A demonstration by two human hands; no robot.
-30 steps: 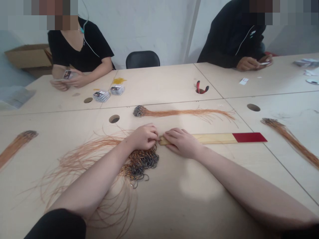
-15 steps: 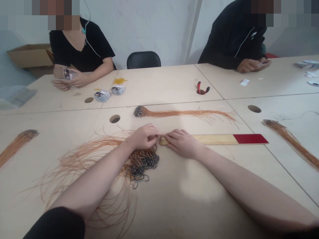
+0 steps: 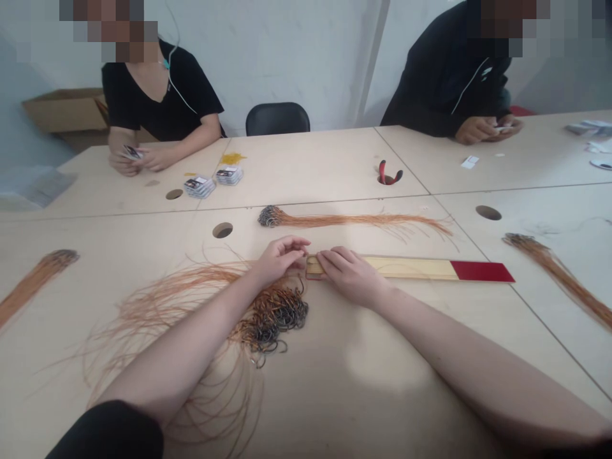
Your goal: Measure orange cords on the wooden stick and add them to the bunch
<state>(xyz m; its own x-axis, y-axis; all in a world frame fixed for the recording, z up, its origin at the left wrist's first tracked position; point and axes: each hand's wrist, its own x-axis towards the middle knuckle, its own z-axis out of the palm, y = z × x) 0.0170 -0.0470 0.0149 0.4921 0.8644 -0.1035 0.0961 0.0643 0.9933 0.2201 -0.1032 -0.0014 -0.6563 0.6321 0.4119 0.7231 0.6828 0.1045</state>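
Note:
My left hand [image 3: 281,260] is just beyond the left end of a long, flat, yellowish board [image 3: 415,268] with a red section at its right end. Its fingers are stretched out, with a gap between thumb and forefinger, and no object shows in them. My right hand [image 3: 351,273] grips the board near that left end, fingertips over the top. Below my left hand lies a heap of dark fish hooks [image 3: 277,319], tied to orange lines [image 3: 176,287] that fan out to the left under my forearm.
Tied hook bundles lie behind the board [image 3: 335,220], at the far left [image 3: 41,277] and at the right [image 3: 554,268]. Red-handled pliers [image 3: 389,175] stand in a table hole. Two people sit opposite, near stacked small boxes [image 3: 199,186] and yellow bits [image 3: 233,158].
The fingers of my left hand have spread from a pinch at the board's end. My right hand stays on the board, whose left end has turned slightly. The person at left has lowered a small box.

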